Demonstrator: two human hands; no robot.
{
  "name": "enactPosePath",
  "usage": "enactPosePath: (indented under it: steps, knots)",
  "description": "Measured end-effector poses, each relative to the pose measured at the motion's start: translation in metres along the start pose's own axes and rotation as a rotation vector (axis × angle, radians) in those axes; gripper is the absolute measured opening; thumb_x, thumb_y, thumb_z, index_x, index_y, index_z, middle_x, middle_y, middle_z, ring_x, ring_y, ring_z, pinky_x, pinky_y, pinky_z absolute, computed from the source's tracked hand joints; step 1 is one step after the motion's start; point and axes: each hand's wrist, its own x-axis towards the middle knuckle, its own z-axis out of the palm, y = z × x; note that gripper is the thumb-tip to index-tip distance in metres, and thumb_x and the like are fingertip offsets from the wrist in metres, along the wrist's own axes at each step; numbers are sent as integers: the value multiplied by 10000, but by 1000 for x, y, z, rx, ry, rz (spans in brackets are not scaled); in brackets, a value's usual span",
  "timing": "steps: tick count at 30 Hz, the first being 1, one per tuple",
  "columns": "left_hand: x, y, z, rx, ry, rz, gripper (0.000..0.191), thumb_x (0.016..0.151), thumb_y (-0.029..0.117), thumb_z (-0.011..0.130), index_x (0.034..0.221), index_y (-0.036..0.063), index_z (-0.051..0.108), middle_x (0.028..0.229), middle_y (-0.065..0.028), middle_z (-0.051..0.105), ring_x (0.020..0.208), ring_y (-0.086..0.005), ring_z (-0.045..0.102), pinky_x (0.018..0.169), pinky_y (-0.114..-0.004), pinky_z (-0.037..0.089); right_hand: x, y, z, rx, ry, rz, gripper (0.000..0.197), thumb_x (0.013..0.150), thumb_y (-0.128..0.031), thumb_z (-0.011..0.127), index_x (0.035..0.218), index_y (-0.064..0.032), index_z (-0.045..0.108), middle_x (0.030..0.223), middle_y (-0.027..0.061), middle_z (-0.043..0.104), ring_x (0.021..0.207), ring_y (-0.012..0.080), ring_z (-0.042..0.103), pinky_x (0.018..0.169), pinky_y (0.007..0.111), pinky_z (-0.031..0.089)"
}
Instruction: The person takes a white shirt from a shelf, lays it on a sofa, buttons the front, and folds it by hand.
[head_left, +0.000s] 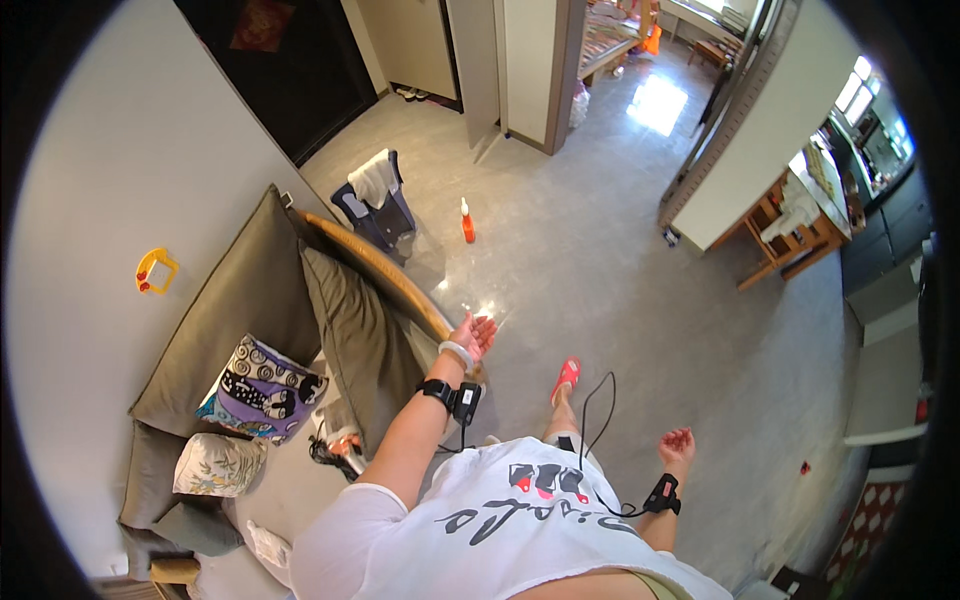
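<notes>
My left hand (474, 337) is palm up beside the sofa's curved wooden armrest (409, 289), fingers a little apart and holding nothing. A pale bracelet (455, 354) and a strapped black device (466, 403) are on that arm. To the right, my right hand (677, 446) hangs over the floor with its fingers loosely curled and nothing visible in it. Another black device (663, 495) with a cable is strapped to that wrist. Ahead, an orange bottle (468, 227) with a white nozzle stands on the floor. Left of it is a dark blue stool-like item (382, 221) draped with a white cloth (373, 178).
The grey sofa (225, 330) holds a purple patterned cushion (262, 390), a white cushion (220, 465) and tangled cables (334, 454). A wooden table (814, 214) stands at the right, beyond a wall end (757, 150). A black door (285, 75) is at the far left.
</notes>
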Motion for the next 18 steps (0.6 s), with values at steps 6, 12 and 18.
enactPosePath:
  steps: [6, 12, 18]
  knots:
    - [92, 61, -3, -508, 444, 106, 512, 999, 557, 377, 1069, 103, 605, 1010, -62, 702, 878, -237, 667, 733, -382, 524, 123, -3, 146, -37, 36, 23, 171, 913, -169, 605, 752, -113, 620, 663, -11, 593, 606, 158, 541, 576, 324, 452]
    - [102, 34, -15, -597, 292, 266, 551, 1007, 563, 326, 1027, 98, 622, 956, -65, 702, 856, -248, 656, 725, -376, 511, 260, 63, 364, -385, -202, 300, 136, 910, -154, 619, 778, -129, 600, 693, -16, 602, 613, 143, 538, 559, 295, 433]
    - [86, 45, -82, -1033, 531, 564, 473, 1009, 489, 354, 989, 110, 636, 919, -36, 693, 752, -186, 651, 627, -318, 513, 368, 207, 555, -568, -432, 487, 88, 906, -147, 629, 827, -130, 594, 734, -12, 607, 633, 139, 546, 568, 285, 424]
